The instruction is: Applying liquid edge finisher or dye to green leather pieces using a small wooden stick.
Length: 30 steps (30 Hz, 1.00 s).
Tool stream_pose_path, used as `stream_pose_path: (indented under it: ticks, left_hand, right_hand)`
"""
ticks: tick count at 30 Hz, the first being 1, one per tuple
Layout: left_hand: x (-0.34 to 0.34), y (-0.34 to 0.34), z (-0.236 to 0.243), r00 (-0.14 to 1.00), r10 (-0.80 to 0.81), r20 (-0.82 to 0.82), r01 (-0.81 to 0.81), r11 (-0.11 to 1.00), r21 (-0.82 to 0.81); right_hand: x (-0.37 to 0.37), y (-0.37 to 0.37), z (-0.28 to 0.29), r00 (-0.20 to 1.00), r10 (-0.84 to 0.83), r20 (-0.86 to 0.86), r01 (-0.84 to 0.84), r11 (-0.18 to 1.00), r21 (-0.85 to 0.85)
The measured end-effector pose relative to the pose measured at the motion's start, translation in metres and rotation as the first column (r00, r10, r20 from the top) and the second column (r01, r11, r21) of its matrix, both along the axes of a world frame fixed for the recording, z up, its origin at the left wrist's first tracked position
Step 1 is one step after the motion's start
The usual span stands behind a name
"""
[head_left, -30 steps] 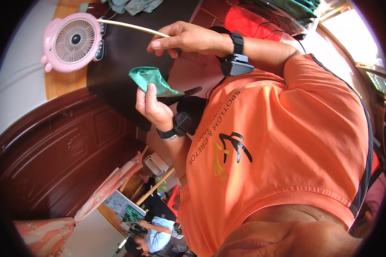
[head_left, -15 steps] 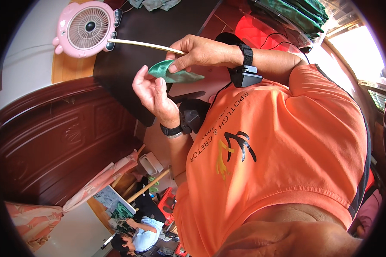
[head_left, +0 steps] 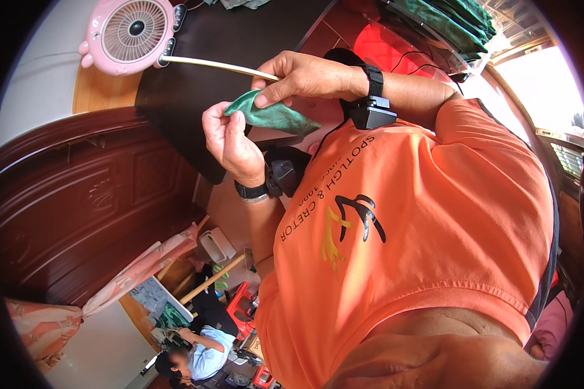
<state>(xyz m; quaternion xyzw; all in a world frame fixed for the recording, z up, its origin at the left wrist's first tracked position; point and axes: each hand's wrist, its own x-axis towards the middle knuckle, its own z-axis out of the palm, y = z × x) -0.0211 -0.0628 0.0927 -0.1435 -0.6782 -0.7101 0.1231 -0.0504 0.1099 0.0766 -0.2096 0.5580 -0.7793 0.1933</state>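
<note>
A small green cloth piece [head_left: 276, 118], velvety and tapering to a point at its right end, hangs in the air between my two hands. My right hand [head_left: 308, 78] is closed on its upper edge, thumb on the near side. The same hand also holds a thin pale stick [head_left: 217, 65], which reaches left toward the pink fan. At the cloth's left tip, the thumb and fingertips of my left hand [head_left: 230, 139] are pinched together on the fabric. Part of the stick's right end is hidden behind my right fingers.
A pink fan [head_left: 135, 29] stands at the far left, beside a dark tabletop [head_left: 194, 91]. Carved dark wood panelling [head_left: 104, 188] runs along the left. Folded green cloth [head_left: 454, 26] lies at the far right. Another person [head_left: 207, 353] works at the lower left.
My left fingers have closed from a looser pose onto the cloth's left tip. The cloth now hangs a little lower at its right end. The view has shifted slightly.
</note>
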Motion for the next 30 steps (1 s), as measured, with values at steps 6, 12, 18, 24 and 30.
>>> stream_pose_path:
  ticks: [6, 12, 18, 24, 30]
  left_hand:
    - [-0.008, -0.009, -0.004, 0.999, -0.026, 0.022, 0.023, 0.987, 0.159]
    - [-0.034, -0.007, -0.030, 0.861, -0.430, 0.271, 0.266, 0.836, 0.479]
    - [-0.036, -0.008, -0.051, 0.583, -0.769, 0.260, 0.447, 0.572, 0.688]
    - [-0.031, -0.011, -0.069, 0.683, -0.604, 0.412, 0.245, 0.720, 0.650]
    - [-0.006, -0.025, -0.065, 0.714, -0.391, 0.580, -0.068, 0.787, 0.614]
  right_hand:
    - [0.000, 0.005, 0.007, 0.991, -0.070, 0.116, 0.069, 0.998, 0.015]
    - [-0.030, 0.003, 0.034, 0.971, 0.122, -0.203, -0.092, 0.984, 0.153]
    - [-0.094, -0.013, 0.042, 0.911, 0.039, -0.412, 0.047, 0.980, 0.195]
    - [-0.108, -0.020, 0.036, 0.809, -0.004, -0.588, 0.330, 0.831, 0.449]
    - [-0.055, 0.021, 0.011, 0.802, -0.206, -0.561, 0.470, 0.797, 0.379]
